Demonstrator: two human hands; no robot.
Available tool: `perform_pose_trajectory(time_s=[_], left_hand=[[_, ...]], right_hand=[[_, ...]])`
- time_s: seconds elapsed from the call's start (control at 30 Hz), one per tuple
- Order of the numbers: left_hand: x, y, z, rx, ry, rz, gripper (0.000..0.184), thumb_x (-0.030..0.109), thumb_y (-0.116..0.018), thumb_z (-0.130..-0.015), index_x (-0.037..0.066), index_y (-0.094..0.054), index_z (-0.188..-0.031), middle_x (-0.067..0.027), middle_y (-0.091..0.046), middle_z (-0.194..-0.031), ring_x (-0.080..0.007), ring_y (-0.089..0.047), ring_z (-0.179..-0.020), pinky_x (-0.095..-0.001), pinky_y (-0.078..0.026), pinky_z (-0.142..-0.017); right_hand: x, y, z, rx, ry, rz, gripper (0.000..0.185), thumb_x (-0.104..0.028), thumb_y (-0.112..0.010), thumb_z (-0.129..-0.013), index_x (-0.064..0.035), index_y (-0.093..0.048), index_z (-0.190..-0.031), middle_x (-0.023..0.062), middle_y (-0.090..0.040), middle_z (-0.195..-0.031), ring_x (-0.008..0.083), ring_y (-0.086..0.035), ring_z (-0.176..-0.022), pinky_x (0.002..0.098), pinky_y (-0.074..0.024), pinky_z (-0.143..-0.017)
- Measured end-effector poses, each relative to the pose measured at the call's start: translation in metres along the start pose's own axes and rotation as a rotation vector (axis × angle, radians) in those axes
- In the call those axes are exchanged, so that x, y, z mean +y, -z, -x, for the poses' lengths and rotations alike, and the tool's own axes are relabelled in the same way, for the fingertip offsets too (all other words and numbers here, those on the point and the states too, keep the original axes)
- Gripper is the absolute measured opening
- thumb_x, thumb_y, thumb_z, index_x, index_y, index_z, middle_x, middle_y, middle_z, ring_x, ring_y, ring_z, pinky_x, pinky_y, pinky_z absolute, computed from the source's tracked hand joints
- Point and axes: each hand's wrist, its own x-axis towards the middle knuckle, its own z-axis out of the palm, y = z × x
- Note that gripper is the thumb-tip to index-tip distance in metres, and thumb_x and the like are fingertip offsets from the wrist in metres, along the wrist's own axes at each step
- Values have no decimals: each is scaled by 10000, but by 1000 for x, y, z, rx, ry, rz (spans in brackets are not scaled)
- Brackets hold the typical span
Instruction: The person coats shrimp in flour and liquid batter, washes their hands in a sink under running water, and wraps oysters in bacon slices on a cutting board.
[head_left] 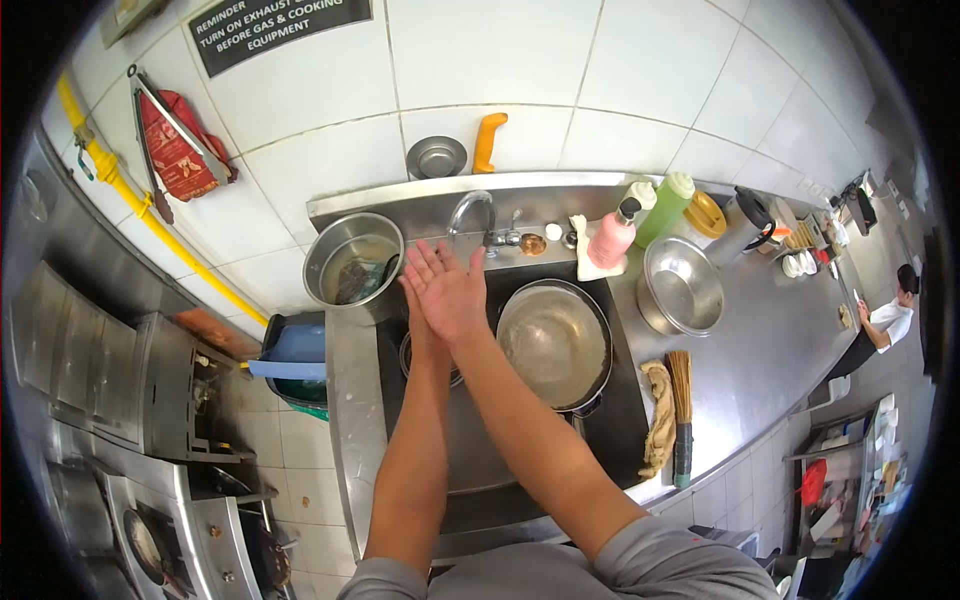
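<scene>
My right hand [448,290] is held palm up over the sink unit, fingers stretched out and thumb apart, with nothing in it. My left hand [414,312] is against its left side and partly underneath; most of its fingers are hidden. Just beyond them the faucet [472,212] curves down from the back ledge. To the left stands a steel pot [313,272] with water and something dark and cloth-like inside. A wide pan [552,340] with a pale, wet-looking inside lies right of my wrists.
On the right counter are a pink pump bottle [611,240], a green bottle [668,205], a steel bowl [684,287], a rolled cloth [658,420] and a stick brush [681,415]. A blue bin [290,345] stands left. A person [888,322] stands far right.
</scene>
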Motion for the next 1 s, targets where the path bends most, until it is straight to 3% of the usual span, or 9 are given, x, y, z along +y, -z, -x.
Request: perform_pose_trajectory(time_s=[0.03,0.07,0.17,0.5,0.8,0.87,0.9,0.97,1.0], left_hand=[[1,-2,-2,6,-3,11,489,360,-459,-1091,95,-439,-1501,-69,-550,-1452,-196,-554,-1288,-380,-428,-1110],[0,-4,-2,8,-5,23,488,360,-456,-1092,95,-440,-1501,-69,-549,-1452,-197,-553,-1290,-380,-427,-1111],[-5,-10,-1,21,-6,68,486,362,-446,-1094,94,-442,-1500,-69,-548,-1454,-200,-550,-1293,-379,-425,-1113],[-9,-21,-5,16,-26,210,482,368,-414,-1103,93,-448,-1497,-71,-542,-1460,-208,-542,-1306,-376,-419,-1119],[-5,-16,3,-59,-9,299,481,373,-385,-1110,91,-454,-1494,-72,-537,-1466,-215,-534,-1317,-373,-413,-1125],[0,-20,-3,-49,-11,318,481,374,-378,-1112,91,-455,-1493,-73,-536,-1467,-216,-532,-1319,-373,-411,-1126],[2,-23,-6,-52,-16,312,481,374,-375,-1113,91,-456,-1493,-73,-536,-1468,-217,-531,-1321,-373,-411,-1126],[4,-25,-6,-64,-39,269,483,383,-362,-1114,90,-465,-1484,-72,-547,-1454,-221,-542,-1304,-372,-419,-1116],[3,-25,-4,-75,-52,228,485,391,-351,-1115,89,-474,-1475,-71,-558,-1439,-223,-554,-1286,-372,-428,-1105]], right_hand=[[6,2,0,23,51,10,939,-674,-464,-988,-39,-134,-1597,198,-234,-1635,379,-262,-1508,492,-268,-1228],[8,4,-1,-8,60,7,1041,-698,-495,-962,-105,34,-1634,165,-117,-1681,387,-201,-1527,485,-204,-1245],[9,-14,3,14,109,43,1048,-719,-472,-959,-155,97,-1635,159,-20,-1704,416,-142,-1543,507,-159,-1254],[3,-19,-1,56,144,57,1052,-756,-435,-947,-174,109,-1634,101,26,-1717,443,-91,-1548,514,-135,-1257],[-11,1,-19,-14,109,-47,971,-658,-436,-1005,-121,72,-1635,158,-107,-1685,394,-149,-1548,466,-183,-1259],[-7,1,-22,84,83,-53,807,-534,-459,-1049,-88,-110,-1624,197,-308,-1613,368,-375,-1447,444,-328,-1199],[-8,3,-25,82,82,-49,807,-534,-459,-1049,-88,-110,-1624,197,-308,-1613,368,-375,-1447,444,-328,-1199],[-10,7,-35,165,181,182,566,-405,-477,-1071,-47,-365,-1495,164,-616,-1287,257,-648,-1014,372,-551,-880],[-15,8,-35,166,183,179,566,-405,-477,-1071,-47,-365,-1495,164,-616,-1287,257,-648,-1014,372,-551,-880]])
